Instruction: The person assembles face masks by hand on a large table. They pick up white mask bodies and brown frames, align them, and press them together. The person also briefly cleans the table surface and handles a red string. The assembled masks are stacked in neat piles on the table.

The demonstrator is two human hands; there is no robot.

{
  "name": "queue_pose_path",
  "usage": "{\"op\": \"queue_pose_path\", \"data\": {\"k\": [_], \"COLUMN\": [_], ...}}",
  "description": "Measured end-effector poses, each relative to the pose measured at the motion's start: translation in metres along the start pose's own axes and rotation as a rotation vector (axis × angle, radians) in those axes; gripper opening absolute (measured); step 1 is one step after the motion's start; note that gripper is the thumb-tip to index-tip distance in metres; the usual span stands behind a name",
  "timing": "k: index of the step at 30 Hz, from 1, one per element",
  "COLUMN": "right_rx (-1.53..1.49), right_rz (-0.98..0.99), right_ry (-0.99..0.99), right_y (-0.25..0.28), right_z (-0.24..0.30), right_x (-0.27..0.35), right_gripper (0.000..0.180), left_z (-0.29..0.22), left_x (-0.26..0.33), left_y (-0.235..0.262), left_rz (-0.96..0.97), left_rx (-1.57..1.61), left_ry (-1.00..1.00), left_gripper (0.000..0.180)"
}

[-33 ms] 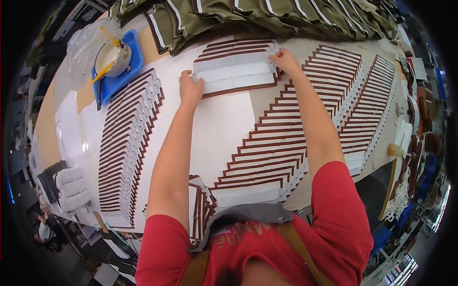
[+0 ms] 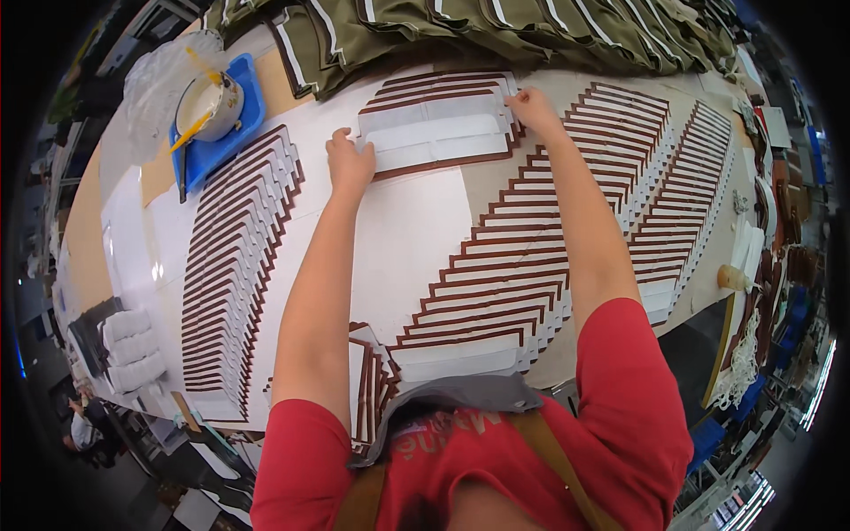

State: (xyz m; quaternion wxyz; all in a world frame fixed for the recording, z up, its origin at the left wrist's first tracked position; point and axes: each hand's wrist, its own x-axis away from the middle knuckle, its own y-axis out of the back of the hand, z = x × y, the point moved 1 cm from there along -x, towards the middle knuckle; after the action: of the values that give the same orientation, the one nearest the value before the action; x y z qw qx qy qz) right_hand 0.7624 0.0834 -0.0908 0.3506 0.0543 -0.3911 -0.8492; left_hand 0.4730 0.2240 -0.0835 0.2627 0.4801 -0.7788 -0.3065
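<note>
At the far middle of the table lies a white panel with dark brown edges (image 2: 434, 142), the front one of a short overlapping row. My left hand (image 2: 351, 164) is at its left edge, the thumb on the panel and the fingers curled beside it. At the right edge my right hand (image 2: 536, 112) is closed in a pinch; its fingertips meet the panel's side. Long staggered rows of similar brown-edged panels lie on both sides, a left row (image 2: 235, 274) and a right row (image 2: 505, 257). Close to my body a small stack of panels (image 2: 372, 376) is partly hidden by my apron.
A blue tray (image 2: 252, 111) holds a pot of pale paste (image 2: 217, 106) with yellow-handled brushes. Olive-green pieces with white strips (image 2: 496, 31) line the far edge. White bundles (image 2: 133, 350) sit at the left, and another panel row (image 2: 686, 212) at the far right.
Both hands have shifted very slightly to the left, and the panel's edge with them. Everything else looks the same.
</note>
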Motion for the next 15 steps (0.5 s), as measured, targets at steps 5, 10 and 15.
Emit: {"op": "queue_pose_path", "data": {"k": [5, 10, 15], "right_rx": [-0.103, -0.237, -0.337], "right_rz": [-0.080, 0.547, 0.996], "right_ry": [0.110, 0.166, 0.296], "right_y": [0.025, -0.053, -0.148], "right_z": [0.011, 0.062, 0.099], "right_x": [0.027, 0.170, 0.299], "right_gripper": [0.025, 0.023, 0.022], "left_z": [0.021, 0.117, 0.183], "left_x": [0.067, 0.211, 0.377], "left_y": [0.047, 0.104, 0.157], "left_rz": [-0.108, -0.148, -0.270], "left_rx": [0.100, -0.069, -0.221], "left_ry": [-0.093, 0.004, 0.394], "left_gripper": [0.043, 0.037, 0.037]}}
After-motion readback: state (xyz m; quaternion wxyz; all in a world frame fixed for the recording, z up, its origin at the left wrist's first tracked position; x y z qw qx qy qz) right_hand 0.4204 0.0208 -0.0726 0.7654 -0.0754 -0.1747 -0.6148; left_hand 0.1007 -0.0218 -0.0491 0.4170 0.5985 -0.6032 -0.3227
